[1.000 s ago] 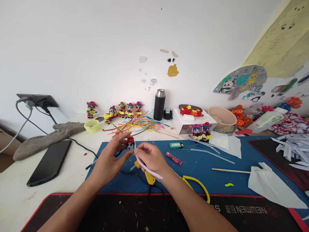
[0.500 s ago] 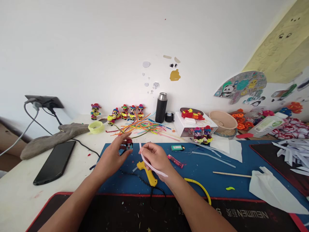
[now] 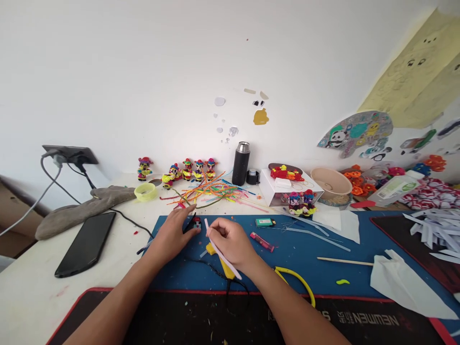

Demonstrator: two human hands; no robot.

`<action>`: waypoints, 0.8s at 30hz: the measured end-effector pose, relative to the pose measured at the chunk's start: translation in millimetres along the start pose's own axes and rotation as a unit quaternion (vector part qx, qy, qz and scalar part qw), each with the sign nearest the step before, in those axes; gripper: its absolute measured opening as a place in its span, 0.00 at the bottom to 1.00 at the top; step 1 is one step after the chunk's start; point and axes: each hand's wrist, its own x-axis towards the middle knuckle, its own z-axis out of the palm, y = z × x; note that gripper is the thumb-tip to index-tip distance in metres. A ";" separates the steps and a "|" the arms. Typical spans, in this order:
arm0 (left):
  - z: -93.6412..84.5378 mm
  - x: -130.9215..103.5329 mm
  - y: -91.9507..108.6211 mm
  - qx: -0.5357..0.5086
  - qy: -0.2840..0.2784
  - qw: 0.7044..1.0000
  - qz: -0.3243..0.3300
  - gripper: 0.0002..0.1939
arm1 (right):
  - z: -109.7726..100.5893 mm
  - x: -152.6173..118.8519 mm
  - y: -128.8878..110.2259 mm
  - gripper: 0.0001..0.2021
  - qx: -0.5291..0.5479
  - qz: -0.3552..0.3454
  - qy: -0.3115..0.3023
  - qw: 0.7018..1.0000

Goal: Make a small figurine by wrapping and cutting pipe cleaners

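While the right grip (image 3: 230, 242) is pinching a pale pink strip (image 3: 223, 257) between thumb and forefinger, the strip runs along the left side of this grip, over a yellow glue gun (image 3: 226, 270). Its long axis is slanted: the short free end points away from the person and slightly left, and the longer tail comes back toward the person and to the right, near the wrist. The left grip (image 3: 176, 235) has its fingers curved, with the thumb apart from them, and a small figure (image 3: 197, 223) is at its fingertips — whether it is really pinched, I cannot tell. The figure has its red top upward and is just left of the strip's free end.

About writing: on the black mat (image 3: 201, 321), nearer than the right grip and well to its right, one can read "NEWMEN"; the smaller signs beside it I cannot read. Beyond the right grip, to the right, a green piece (image 3: 265, 222) carries a white label — too small for reading. Farther right, the label on a white bottle (image 3: 397, 188) is also not readable.
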 end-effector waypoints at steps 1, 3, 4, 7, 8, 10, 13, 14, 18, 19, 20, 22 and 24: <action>-4.8 0.7 3.4 -0.011 0.022 1.000 0.007 0.27 | -0.3 -0.7 -0.4 0.10 -0.016 -0.001 0.002 1.000; -14.4 1.0 13.4 -0.041 0.051 0.998 0.021 0.20 | -0.9 -1.9 -0.1 0.09 -0.055 -0.003 0.004 0.998; -18.5 0.6 19.3 -0.058 0.047 0.997 0.029 0.18 | -1.1 -2.4 0.5 0.09 -0.075 -0.004 0.003 0.997; -26.1 -1.9 35.5 -0.095 0.008 0.991 0.095 0.12 | -1.3 -3.6 2.6 0.08 -0.129 -0.016 -0.002 0.992; -27.1 -2.6 39.2 -0.099 -0.004 0.987 0.123 0.12 | -1.3 -3.8 3.0 0.07 -0.143 -0.023 -0.003 0.989; -28.4 -3.2 43.3 -0.096 -0.026 0.980 0.171 0.10 | -1.5 -4.1 2.9 0.06 -0.167 -0.032 -0.002 0.986; -30.5 -2.1 43.9 -0.075 -0.034 0.975 0.208 0.08 | -2.3 -4.4 0.6 0.06 -0.190 -0.032 -0.003 0.981; -31.5 -1.5 43.6 -0.067 -0.033 0.974 0.216 0.07 | -2.8 -4.5 -0.3 0.06 -0.196 -0.030 -0.004 0.980; -34.9 -0.3 42.7 -0.033 -0.039 0.967 0.251 0.06 | -4.5 -4.9 -2.7 0.05 -0.228 -0.030 -0.010 0.973; -35.3 -0.5 42.5 -0.022 -0.042 0.965 0.257 0.06 | -4.7 -4.9 -2.9 0.05 -0.238 -0.031 -0.011 0.971; -35.4 -0.8 42.5 -0.012 -0.044 0.964 0.260 0.06 | -4.8 -4.9 -3.0 0.05 -0.245 -0.033 -0.012 0.969; -35.2 -1.7 42.6 0.009 -0.046 0.964 0.262 0.07 | -4.5 -4.8 -3.0 0.05 -0.252 -0.034 -0.013 0.967; -34.7 -2.7 43.3 0.022 -0.047 0.965 0.258 0.07 | -4.1 -4.7 -2.8 0.05 -0.253 -0.033 -0.013 0.967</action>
